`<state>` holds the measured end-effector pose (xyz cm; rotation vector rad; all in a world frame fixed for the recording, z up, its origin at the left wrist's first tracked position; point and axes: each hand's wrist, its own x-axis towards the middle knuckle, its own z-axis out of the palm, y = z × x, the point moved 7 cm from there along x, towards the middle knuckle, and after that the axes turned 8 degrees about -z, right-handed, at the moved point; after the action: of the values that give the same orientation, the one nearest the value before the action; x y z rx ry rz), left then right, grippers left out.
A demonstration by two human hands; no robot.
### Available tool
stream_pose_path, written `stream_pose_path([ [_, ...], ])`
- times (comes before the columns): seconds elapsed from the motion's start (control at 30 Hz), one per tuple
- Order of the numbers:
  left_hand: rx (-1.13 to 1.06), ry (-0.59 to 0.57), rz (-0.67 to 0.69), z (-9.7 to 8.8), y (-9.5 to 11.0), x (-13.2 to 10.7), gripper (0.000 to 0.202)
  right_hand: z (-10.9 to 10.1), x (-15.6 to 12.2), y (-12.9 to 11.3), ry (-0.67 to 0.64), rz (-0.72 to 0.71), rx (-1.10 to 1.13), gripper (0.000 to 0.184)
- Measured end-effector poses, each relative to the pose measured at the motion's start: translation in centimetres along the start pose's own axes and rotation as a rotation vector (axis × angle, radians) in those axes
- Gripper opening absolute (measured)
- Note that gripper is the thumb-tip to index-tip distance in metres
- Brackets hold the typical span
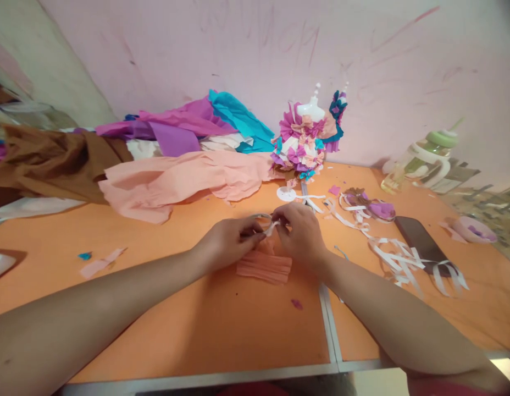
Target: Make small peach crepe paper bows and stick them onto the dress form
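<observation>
We hold a thin pale ring (262,215) over the orange table (255,330), our left hand (230,242) pinching one side of it, thumb and fingers close together. Our right hand (301,231) grips a small white strip (272,227) at the ring's other side, its fingertips narrowed. Just below our hands lies a pleated piece of peach crepe paper (264,268). Beyond, we see a larger peach sheet (189,181); to the right, curled white ribbons (393,256) by a dark smartphone (420,242).
</observation>
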<state>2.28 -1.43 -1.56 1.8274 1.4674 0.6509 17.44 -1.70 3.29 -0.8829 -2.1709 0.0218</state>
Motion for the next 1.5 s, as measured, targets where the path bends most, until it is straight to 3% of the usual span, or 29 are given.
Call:
stream_pose_path([
  [0.17, 0.293, 0.072, 0.138, -0.3, 1.1, -0.7, 0.026, 0.3, 0.1, 0.8, -0.063, 0.070, -0.023, 0.021],
  [0.27, 0.236, 0.085, 0.099, -0.5, 0.4, -0.3, 0.025, 0.7, 0.0, 1.8, -0.136, 0.143, -0.020, 0.015],
  [0.4, 0.217, 0.100, 0.044, -0.6, -0.6, 0.6, 0.027, 1.1, 0.2, 1.2, -0.224, 0.048, -0.049, 0.009],
  [0.5, 0.262, 0.105, 0.038, -0.7, -0.6, 0.9, 0.031, 1.0, 0.3, 0.7, -0.197, 0.010, -0.080, 0.010],
  [0.7, 0.260, 0.145, 0.000, -1.4, -0.5, 0.7, 0.029, 1.0, 0.0, 1.4, -0.170, 0.110, -0.097, 0.010],
  [0.8, 0.151, 0.172, -0.017, -1.5, -0.5, 0.4, 0.029, 0.8, -0.1, 0.2, -0.145, -0.003, -0.188, 0.012],
  [0.93, -0.228, 0.202, 0.002, -1.5, -0.2, 0.0, 0.029, 0.9, -0.5, -3.3, -0.107, -0.311, -0.343, 0.016],
  [1.07, -0.479, 0.157, 0.024, -1.1, 0.0, -0.1, 0.032, 1.6, -1.0, -4.9, -0.134, -0.484, -0.479, 0.029],
  [1.33, -0.741, -0.127, 0.105, 0.8, 0.7, 0.0, 0.047, 2.0, -1.0, -3.9, -0.220, -0.436, -0.543, 0.023],
  [1.5, -0.667, -0.002, 0.098, 0.2, 0.0, 0.3, 0.060, 1.5, -1.1, -3.6, -0.168, -0.409, -0.558, 0.027],
])
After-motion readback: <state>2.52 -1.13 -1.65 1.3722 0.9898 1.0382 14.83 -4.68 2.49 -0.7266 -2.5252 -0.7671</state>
